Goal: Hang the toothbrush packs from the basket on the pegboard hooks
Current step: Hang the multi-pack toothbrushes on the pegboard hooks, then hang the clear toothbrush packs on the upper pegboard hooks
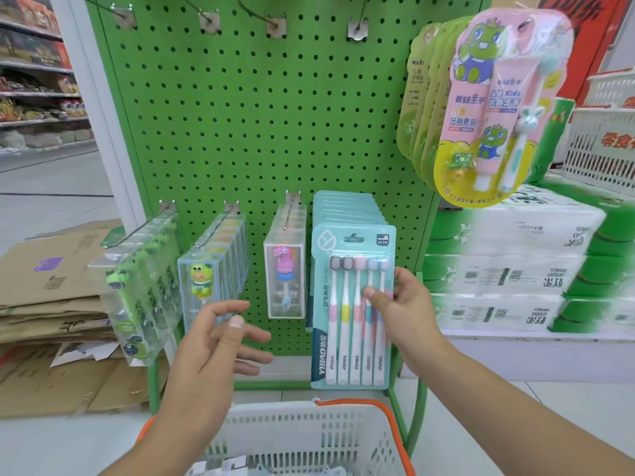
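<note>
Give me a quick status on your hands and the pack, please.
Left hand open, empty. Right hand pinching five-brush pack at its hook. Basket below, nothing blocking.

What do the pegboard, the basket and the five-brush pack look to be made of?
Pegboard: likely painted metal, green, evenly punched holes. Basket: moulded white plastic lattice, orange rim. Five-brush pack: teal printed card under a glossy clear plastic blister, gripped by the right hand.
</note>
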